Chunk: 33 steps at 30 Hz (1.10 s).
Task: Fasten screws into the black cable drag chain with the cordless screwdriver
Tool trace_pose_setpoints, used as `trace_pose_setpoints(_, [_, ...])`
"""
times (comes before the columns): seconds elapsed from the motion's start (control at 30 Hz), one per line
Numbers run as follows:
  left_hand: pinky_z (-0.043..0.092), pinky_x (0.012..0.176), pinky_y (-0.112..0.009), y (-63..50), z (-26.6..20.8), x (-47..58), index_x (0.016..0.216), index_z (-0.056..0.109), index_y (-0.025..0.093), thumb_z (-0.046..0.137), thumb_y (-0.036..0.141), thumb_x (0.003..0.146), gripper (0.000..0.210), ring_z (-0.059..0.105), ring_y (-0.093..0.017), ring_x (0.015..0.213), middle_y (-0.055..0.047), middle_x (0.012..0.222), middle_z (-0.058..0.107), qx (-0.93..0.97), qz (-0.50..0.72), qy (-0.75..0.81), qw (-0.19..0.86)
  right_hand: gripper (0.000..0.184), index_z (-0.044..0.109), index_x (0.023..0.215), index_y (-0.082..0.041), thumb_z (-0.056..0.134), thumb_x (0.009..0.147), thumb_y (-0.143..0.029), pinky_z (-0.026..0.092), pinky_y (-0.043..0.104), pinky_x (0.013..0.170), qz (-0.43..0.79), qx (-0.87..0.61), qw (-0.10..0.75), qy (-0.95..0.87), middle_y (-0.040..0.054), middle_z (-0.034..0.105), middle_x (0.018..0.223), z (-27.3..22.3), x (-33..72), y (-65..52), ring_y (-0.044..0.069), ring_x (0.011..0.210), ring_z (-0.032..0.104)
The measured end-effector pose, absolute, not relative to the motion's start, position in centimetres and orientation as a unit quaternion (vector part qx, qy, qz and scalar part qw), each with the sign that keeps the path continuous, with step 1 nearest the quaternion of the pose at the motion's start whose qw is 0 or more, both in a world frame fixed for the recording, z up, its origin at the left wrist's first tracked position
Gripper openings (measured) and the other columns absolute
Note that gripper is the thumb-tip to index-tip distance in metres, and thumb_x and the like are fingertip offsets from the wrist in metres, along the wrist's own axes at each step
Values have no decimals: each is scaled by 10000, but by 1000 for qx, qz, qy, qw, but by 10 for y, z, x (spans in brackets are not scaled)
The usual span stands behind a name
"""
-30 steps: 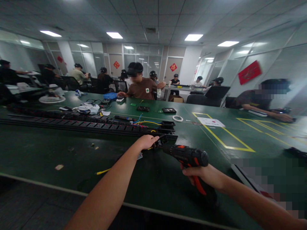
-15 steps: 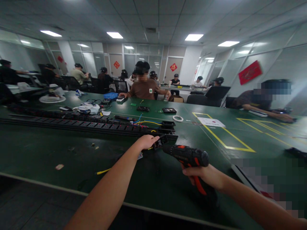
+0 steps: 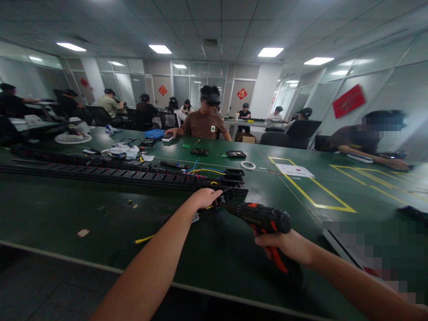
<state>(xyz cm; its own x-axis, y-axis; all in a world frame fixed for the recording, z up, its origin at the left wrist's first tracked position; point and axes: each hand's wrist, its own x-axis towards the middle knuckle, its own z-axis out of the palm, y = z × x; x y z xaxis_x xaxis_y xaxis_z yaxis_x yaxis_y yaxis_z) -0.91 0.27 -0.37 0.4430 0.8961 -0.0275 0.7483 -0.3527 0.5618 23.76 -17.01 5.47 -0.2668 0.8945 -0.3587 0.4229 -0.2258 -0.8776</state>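
Observation:
My left hand [image 3: 206, 198] is closed on a small black plastic housing [image 3: 226, 197], tilted above the green table [image 3: 100, 236]. A yellow wire [image 3: 144, 239] shows on either side of my left forearm. In my right hand [image 3: 281, 243] is a black and orange cordless drill [image 3: 262, 217], its nose pointing left at the housing. Whether the drill's tip touches the housing I cannot tell. Just beyond my left hand lies a long black power strip [image 3: 133, 174] with a row of sockets, and colored wires [image 3: 203, 170] come out of its right end.
Behind the strip are a screwdriver [image 3: 172, 164], a white tape roll [image 3: 248, 165], black open housings [image 3: 236, 154], plastic bags [image 3: 122, 151] and a blue basket [image 3: 154, 133]. Yellow tape outlines [image 3: 334, 207] mark the right side. A co-worker [image 3: 203, 125] sits opposite; another person [image 3: 361, 138] sits right.
My hands, the housing and the drill stay nearly still. The co-worker opposite has shifted to the right, and that person's arm on the right side has drawn in.

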Motion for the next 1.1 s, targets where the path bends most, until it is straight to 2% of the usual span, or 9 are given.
trace_pose_setpoints(0.5, [479,873,-313,3,-3,-8,959,747,184,275,654,986,667,687,-280,1008,-131,1088,749,813,140,507,252,241,589,803,-191,689,654,-352,418,255,535,538,-571,217,-581,-38,570,567,59,235,-172,139,525,544])
trace_pose_setpoints(0.67, [482,857,-314,0,1,-8,937,745,175,278,641,989,662,686,-286,1015,-140,1086,748,809,138,512,254,293,627,886,-187,710,673,-372,421,253,542,536,-574,220,-578,-40,577,575,58,235,-173,144,540,560])
trace_pose_setpoints(0.83, [485,841,-313,1,1,-8,924,745,182,275,657,981,671,692,-282,979,-129,1055,754,807,139,514,257,464,660,978,-191,716,736,-583,422,265,556,518,-588,201,-588,-33,592,571,61,237,-173,156,552,567])
trace_pose_setpoints(0.93, [483,839,-311,2,-2,-8,925,745,185,268,665,980,679,691,-279,974,-125,1045,755,808,143,511,257,566,660,840,-174,648,748,-732,438,281,594,513,-594,188,-590,9,634,611,62,240,-173,160,582,577])
trace_pose_setpoints(1.03, [483,826,-307,2,-2,-9,931,742,191,278,664,978,664,692,-274,968,-120,1053,753,807,146,510,260,608,642,735,-163,625,748,-770,454,293,627,518,-586,182,-596,45,672,678,62,243,-171,170,627,606])
trace_pose_setpoints(1.1, [483,816,-308,1,-1,-9,923,739,190,281,665,976,663,691,-276,964,-123,1053,752,807,146,510,259,588,660,805,-163,664,737,-747,465,301,642,518,-580,193,-598,49,690,719,60,246,-169,188,667,636])
